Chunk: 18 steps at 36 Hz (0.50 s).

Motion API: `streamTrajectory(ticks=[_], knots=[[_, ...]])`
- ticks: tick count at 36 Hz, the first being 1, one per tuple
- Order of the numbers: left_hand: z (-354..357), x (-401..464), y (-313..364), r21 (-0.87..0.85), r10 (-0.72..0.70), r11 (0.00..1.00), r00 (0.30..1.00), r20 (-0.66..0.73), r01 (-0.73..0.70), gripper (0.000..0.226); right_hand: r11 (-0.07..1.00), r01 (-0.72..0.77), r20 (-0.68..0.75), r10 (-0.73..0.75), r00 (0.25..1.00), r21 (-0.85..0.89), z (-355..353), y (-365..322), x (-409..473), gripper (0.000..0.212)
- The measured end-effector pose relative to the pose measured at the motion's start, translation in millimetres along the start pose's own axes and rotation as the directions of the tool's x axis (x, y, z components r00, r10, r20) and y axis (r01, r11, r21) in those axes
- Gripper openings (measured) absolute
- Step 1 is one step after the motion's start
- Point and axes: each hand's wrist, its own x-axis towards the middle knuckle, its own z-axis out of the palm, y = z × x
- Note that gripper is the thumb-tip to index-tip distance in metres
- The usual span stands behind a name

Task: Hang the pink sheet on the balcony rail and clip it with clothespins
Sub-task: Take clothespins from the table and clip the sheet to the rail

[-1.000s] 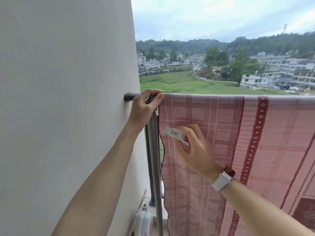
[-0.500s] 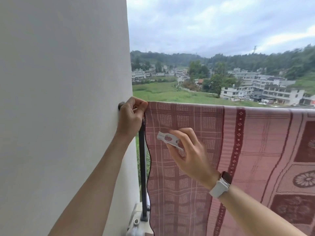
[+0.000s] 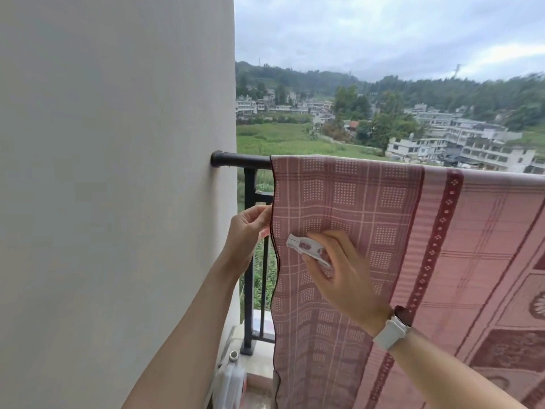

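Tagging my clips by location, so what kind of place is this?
Most likely a home balcony high up: a black rail fixed to a white wall, a pink sheet draped over it, fields and houses below.

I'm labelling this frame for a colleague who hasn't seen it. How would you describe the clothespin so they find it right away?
Start at the pink sheet draped over the black rail beside the white wall. Near the sheet's left edge, the right hand, the one with the white watch, pinches the clothespin. It is the only small white piece with a red print against the fabric.
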Motion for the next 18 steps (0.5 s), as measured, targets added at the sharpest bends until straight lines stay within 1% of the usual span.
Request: streamTrajectory(ticks=[2, 4, 6, 9, 13, 16, 18], knots=[[-2, -1, -3, 0.033, 0.071, 0.997, 0.993, -0.092, -0.068, 0.020, 1.000, 0.007, 0.007, -0.007, 1.000, -0.007, 3, -2, -1, 0.029], [-2, -3, -4, 0.067, 0.142, 0.989, 0.982, -0.123, -0.134, 0.018, 1.000, 0.024, 0.013, -0.024, 1.000, -0.010, 6, -4, -1, 0.030], [0, -7, -4, 0.064, 0.169, 0.984, 0.981, -0.093, -0.163, 0.019, 0.998, 0.061, 0.028, -0.060, 0.998, -0.027, 9, -6, -1, 0.029], [0, -12, -7, -0.013, 0.148, 0.989, 0.989, -0.027, -0.148, 0.017, 0.990, 0.108, 0.082, -0.101, 0.992, -0.090, 14, -4, -5, 0.031], [-4, -16, -15, -0.092, 0.131, 0.988, 0.988, 0.079, -0.124, 0.031, 0.981, 0.144, 0.159, -0.123, 0.980, -0.128, 12, 3, -10, 0.030], [-4, -18, -22, 0.010, 0.143, 0.990, 0.988, 0.064, -0.143, 0.034, 0.972, 0.195, 0.240, -0.160, 0.958, -0.132, 8, 7, -11, 0.030], [0, -20, -29, 0.051, 0.141, 0.989, 0.990, 0.001, -0.141, 0.028, 0.968, 0.212, 0.266, -0.170, 0.949, -0.136, 6, 7, -10, 0.030]])
